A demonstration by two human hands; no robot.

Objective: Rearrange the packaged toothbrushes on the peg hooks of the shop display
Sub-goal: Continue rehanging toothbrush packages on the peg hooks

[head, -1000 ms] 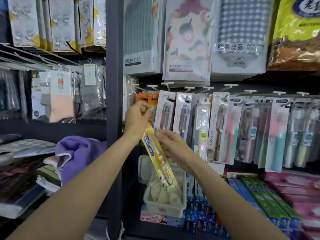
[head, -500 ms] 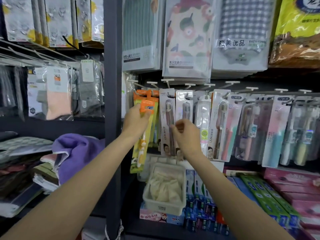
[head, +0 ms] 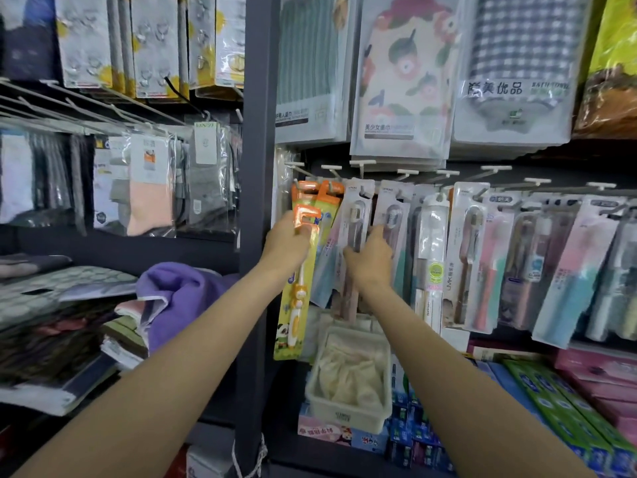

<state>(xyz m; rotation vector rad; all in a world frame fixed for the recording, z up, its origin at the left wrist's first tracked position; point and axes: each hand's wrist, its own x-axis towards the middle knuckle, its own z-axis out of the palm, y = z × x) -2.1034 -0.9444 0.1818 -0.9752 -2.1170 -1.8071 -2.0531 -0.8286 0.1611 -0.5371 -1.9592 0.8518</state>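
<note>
My left hand [head: 287,241] grips the yellow toothbrush pack [head: 298,288] near its orange top; my right hand [head: 370,260] pinches a hanging brown toothbrush pack [head: 355,215].

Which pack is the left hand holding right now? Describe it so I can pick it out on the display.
Find the dark upright post between the two shelf bays; the peg row of toothbrush packs starts just right of it. The left hand grips the yellow children's toothbrush pack with an orange header at that row's left end. Unlike its pale, clear-fronted neighbours, it is bright yellow with a panda printed near the bottom.
</note>
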